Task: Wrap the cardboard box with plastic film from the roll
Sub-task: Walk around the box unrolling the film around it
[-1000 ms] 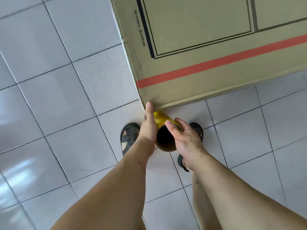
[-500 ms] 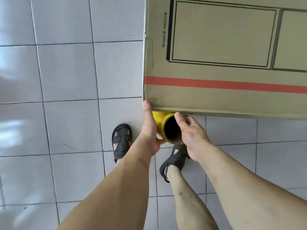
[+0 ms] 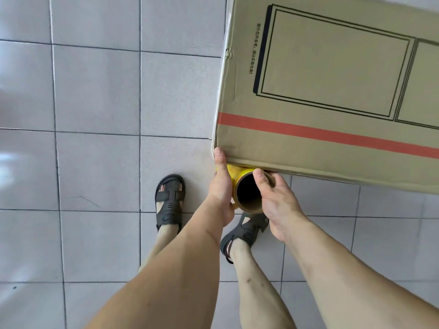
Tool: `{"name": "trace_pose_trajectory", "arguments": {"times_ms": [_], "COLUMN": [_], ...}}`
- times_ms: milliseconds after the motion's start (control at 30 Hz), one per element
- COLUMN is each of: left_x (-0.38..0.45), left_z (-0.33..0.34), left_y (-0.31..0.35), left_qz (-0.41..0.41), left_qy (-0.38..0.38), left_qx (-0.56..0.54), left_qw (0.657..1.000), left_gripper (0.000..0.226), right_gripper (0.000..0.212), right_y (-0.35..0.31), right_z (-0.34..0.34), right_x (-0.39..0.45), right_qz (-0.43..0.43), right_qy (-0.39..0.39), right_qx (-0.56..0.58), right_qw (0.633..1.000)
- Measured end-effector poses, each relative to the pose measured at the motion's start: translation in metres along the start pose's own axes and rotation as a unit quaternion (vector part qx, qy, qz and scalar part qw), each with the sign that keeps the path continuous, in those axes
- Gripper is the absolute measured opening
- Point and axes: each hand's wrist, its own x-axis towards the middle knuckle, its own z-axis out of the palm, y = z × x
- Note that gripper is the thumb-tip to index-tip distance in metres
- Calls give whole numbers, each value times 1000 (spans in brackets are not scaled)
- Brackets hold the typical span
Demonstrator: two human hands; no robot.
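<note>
Hands (image 3: 219, 186) and (image 3: 275, 198) kept their grip on the yellow film roll (image 3: 247, 193), now carried round the cardboard box (image 3: 332, 143) corner, at its lower edge, beginning another face.

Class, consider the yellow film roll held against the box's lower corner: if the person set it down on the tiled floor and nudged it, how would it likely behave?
The film roll is a cylinder on a hollow tube, so on its side it would probably roll across the smooth tiled floor. Its open core suggests it is fairly light. The glossy wrap looks slippery, which may be why both the left hand and right hand grip it.
</note>
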Motion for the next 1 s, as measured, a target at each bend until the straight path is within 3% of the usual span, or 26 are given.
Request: {"name": "trace_pose_trajectory", "arguments": {"times_ms": [200,333,400,633,867,1000], "left_x": [-21,-26,-21,-21,-17,3], "left_z": [-1,-3,-2,-8,-4,-7], "left_y": [12,29,34,53,70,71], "left_qz": [53,143,171,136,67,62], "left_qy": [26,72,67,33,36,54], "left_qx": [31,91,116,101,58,53], "left_qw": [998,983,976,985,995,995], "left_gripper": [148,85,71,88,66,47], "right_gripper": [42,36,43,56,62,49], "right_y": [2,-2,-4,-8,-10,-10], "right_z": [5,6,5,4,1,-2], "right_x": [0,-2,-1,-3,-4,-3], "right_qz": [22,31,30,51,61,45], "right_qy": [-5,-4,-2,2,-10,-13], "right_qx": [38,34,26,-9,-14,-8], "right_qw": [999,999,999,999,998,999]}}
